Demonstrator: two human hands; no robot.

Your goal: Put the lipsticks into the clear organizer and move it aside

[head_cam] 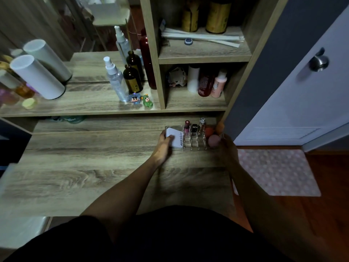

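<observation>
A clear acrylic organizer (194, 142) with small square slots sits on a wood-grain dressing table (85, 167), far out toward two o'clock from the person, at the table's back right corner. Three lipsticks stand upright in its slots: a pink tube with a dark red cap (187, 128), a black square-capped tube (194, 128) and a clear-topped tube (202, 123). A white compact case printed "4U2skin" (174, 138) lies in the organizer's nine o'clock end. The left hand (164, 143) grips that end, thumb pressed on the white case. The right hand (227, 148) is at the three o'clock end, beside pink and orange makeup sponges (213, 140); dim light hides whether its fingers grasp the organizer. At twelve o'clock, a shelf unit (204, 57) holds bottles, and at ten o'clock stand a clear spray bottle (116, 80) and a white cylinder (36, 76). At three o'clock is a pale door (302, 91) above a pink dotted floor mat (275, 173).
</observation>
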